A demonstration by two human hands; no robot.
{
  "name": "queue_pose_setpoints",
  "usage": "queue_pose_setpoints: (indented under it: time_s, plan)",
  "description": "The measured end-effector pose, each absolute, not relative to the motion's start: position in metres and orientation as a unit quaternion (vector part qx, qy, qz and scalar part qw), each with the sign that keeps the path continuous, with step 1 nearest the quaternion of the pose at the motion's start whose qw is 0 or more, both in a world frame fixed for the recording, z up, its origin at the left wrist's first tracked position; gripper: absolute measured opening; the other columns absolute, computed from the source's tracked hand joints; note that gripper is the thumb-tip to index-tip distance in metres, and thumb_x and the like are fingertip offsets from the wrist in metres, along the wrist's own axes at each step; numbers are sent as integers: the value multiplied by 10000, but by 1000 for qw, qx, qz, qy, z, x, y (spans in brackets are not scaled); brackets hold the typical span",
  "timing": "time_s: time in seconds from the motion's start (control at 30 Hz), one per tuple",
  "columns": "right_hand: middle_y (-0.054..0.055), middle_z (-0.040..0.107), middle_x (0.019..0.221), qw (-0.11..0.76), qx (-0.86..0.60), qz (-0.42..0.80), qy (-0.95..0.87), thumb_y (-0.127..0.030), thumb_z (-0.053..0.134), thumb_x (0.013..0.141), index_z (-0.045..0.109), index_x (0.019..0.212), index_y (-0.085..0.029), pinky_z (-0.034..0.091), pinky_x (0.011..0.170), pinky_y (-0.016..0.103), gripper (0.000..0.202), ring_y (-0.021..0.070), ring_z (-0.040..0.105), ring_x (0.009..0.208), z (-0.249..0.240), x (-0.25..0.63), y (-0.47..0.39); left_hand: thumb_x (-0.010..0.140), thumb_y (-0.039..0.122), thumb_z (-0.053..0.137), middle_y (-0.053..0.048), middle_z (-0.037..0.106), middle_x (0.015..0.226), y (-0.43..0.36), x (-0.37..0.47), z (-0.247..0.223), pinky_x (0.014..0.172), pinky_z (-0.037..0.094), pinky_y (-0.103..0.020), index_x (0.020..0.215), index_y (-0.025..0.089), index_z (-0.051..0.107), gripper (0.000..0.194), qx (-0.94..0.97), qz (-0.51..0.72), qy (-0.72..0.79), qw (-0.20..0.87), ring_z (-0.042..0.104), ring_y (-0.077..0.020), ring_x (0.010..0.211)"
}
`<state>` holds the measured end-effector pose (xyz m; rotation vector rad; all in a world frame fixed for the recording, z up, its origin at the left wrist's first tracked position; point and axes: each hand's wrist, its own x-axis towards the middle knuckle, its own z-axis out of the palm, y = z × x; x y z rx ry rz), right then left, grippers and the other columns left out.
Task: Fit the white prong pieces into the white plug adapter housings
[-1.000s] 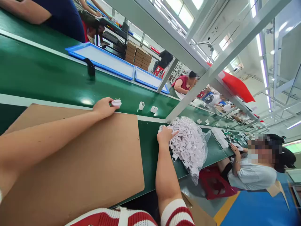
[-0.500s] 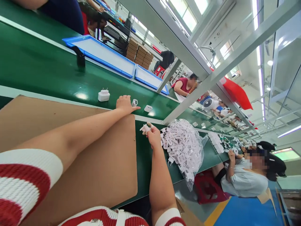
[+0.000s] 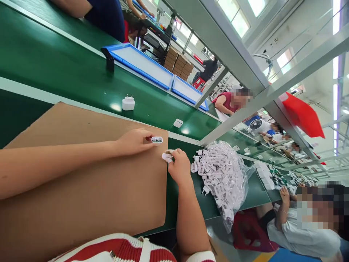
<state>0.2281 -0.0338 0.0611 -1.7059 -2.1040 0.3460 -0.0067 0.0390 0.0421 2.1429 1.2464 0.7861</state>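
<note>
Over the cardboard sheet [image 3: 109, 182], my left hand [image 3: 136, 141] grips a white charger housing [image 3: 157, 139], its open oval end showing parts inside. Close by to the right, my right hand [image 3: 179, 165] is closed on a white plastic charger part [image 3: 167, 157]; the fingers cover some of it, so its full shape is hidden. The two pieces are apart. Beyond my hands, a white two-pin charger [image 3: 128, 103] stands pins up on the green belt, and another white charger piece [image 3: 178, 123] rests farther right.
A clear plastic bag [image 3: 223, 178] heaped with white charger shells lies right of my right hand. Blue-rimmed trays [image 3: 144, 67] line the belt's far side. A metal post [image 3: 212, 134] rises beyond the bag. A co-worker [image 3: 308, 222] sits at the right.
My left hand has come back from the belt with a charger housing and now holds it over the cardboard. My right hand still holds white plastic. The camera view has shifted.
</note>
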Motion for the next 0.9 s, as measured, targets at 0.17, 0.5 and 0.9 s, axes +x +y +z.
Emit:
queue_pose_setpoints:
  time_s: [0.17, 0.5, 0.9]
  plan:
    - [54, 669, 1034, 167, -615, 140, -757, -82, 642, 859, 765, 1047, -224, 555, 813, 324, 265, 216, 667, 949, 50, 217, -33, 841, 677, 602, -91, 766, 1099, 12, -12, 21, 852, 537, -359, 1232, 201, 720, 627, 770, 333, 448, 308, 675, -284, 1000]
    - [79, 692, 1088, 323, -533, 88, -777, -81, 581, 907, 751, 1146, -226, 546, 950, 351, 327, 232, 637, 1078, 52, 197, -33, 907, 662, 588, -76, 722, 909, 15, -5, 18, 780, 497, -329, 939, 213, 743, 476, 801, 323, 353, 359, 637, -254, 884]
    - [78, 644, 1019, 137, -561, 29, -816, 46, 480, 834, 737, 995, -212, 490, 849, 350, 398, 242, 545, 968, 79, 176, -34, 939, 605, 568, -60, 643, 779, 16, -5, 17, 712, 424, -332, 776, 191, 653, 453, 809, 325, 330, 361, 568, -217, 759]
